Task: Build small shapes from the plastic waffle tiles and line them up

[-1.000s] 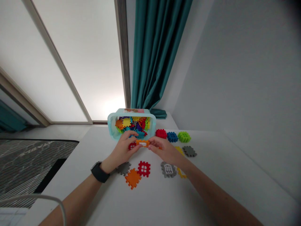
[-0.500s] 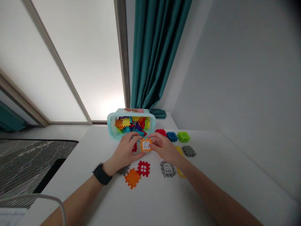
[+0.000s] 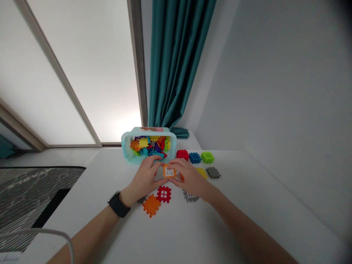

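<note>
Just in front of the toy bin, an orange interlocking tile [image 3: 165, 175] with a white window in its middle sits between my hands. My left hand [image 3: 145, 176], with a dark watch at the wrist, grips it from the left, fingers above and thumb below. From the other side my right hand [image 3: 192, 178] closes on it the same way, its fingers over the top edge. Below my left hand lie a red window tile [image 3: 164, 194] and a plain orange tile [image 3: 151, 205]. A grey window tile [image 3: 190, 197] is partly hidden under my right hand.
A pale turquoise bin [image 3: 124, 146] full of mixed coloured tiles lies tipped toward me. To its right stand red [image 3: 182, 154], blue [image 3: 195, 158] and green stacks [image 3: 207, 157]. A grey tile [image 3: 213, 172] and a partly covered yellow tile [image 3: 202, 172] lie nearer.
My right hand has shifted its grip on the orange window tile, its thumb now at the lower edge, and covers more of the grey window tile. The whole view has turned slightly right.
</note>
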The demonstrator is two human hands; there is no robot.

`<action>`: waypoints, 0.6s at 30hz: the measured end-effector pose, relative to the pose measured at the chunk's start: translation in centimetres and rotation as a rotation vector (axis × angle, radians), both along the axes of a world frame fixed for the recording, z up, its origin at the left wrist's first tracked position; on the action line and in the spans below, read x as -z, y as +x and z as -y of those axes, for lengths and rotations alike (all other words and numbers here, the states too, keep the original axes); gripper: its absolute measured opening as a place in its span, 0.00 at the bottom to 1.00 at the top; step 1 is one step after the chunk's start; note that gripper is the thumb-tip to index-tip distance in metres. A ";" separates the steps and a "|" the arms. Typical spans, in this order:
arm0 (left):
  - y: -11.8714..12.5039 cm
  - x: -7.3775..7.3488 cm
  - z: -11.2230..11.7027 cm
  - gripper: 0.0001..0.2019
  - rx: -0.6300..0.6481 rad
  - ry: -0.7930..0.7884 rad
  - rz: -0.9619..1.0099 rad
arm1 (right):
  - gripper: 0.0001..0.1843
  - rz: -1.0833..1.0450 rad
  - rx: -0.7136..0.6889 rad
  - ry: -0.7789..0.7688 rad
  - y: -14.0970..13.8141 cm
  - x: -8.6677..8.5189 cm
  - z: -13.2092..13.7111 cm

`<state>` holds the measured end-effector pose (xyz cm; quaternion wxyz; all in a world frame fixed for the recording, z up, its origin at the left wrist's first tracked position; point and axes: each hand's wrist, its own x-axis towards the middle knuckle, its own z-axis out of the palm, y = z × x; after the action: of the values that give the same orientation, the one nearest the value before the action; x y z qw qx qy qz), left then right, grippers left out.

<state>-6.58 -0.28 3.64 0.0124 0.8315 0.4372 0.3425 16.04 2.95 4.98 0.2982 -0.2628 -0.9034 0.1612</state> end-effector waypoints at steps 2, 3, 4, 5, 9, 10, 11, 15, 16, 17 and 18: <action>0.4 0.3 0.2 0.21 0.012 -0.013 -0.006 | 0.15 0.048 0.009 0.046 0.6 0.3 0.5; 0.7 0.6 0.4 0.22 0.017 -0.023 -0.010 | 0.15 0.069 0.014 0.062 1.0 0.5 0.8; 1.0 0.8 0.6 0.22 0.020 -0.035 -0.014 | 0.15 0.085 0.019 0.076 1.4 0.6 1.1; 1.3 1.1 0.8 0.22 0.025 -0.050 -0.020 | 0.15 0.096 0.023 0.085 1.8 0.8 1.3; 2.6 2.1 1.7 0.28 0.067 -0.101 -0.057 | 0.14 0.106 0.060 0.087 4.0 1.4 2.4; 2.9 2.3 1.8 0.30 0.071 -0.109 -0.065 | 0.14 0.106 0.081 0.081 4.6 1.6 2.6; 3.1 2.4 2.0 0.30 0.069 -0.116 -0.070 | 0.15 0.104 0.106 0.073 5.4 1.8 2.7; 3.5 2.9 2.3 0.23 0.047 -0.129 -0.069 | 0.15 0.073 0.186 0.041 8.7 2.8 3.1; 3.5 3.0 2.4 0.21 0.048 -0.128 -0.074 | 0.15 0.059 0.198 0.036 9.6 3.0 3.2; 3.5 3.1 2.4 0.19 0.056 -0.129 -0.088 | 0.15 0.045 0.210 0.029 10.5 3.2 3.3; 3.5 3.3 2.4 0.16 0.064 -0.132 -0.105 | 0.15 0.035 0.218 0.017 11.4 3.4 3.4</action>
<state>-3.10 -2.68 0.39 0.0551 0.8592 0.4321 0.2686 27.42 -0.42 1.57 0.3005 -0.3597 -0.8757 0.1157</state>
